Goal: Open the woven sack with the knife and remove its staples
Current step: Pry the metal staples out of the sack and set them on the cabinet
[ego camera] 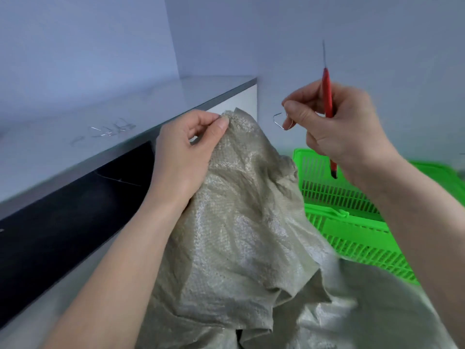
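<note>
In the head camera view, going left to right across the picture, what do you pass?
Pulled staples on the counter → left hand pinching the woven sack → staple held in the right hand → red-handled knife in that same hand → green basket.

Two bare forearms, sleeveless, left grip (186,149) and right grip (344,127) ungloved

green slatted basket (352,230), lower right | grey countertop (75,137), left | dark cabinet front (63,235) beneath | pale walls (251,34)
</note>
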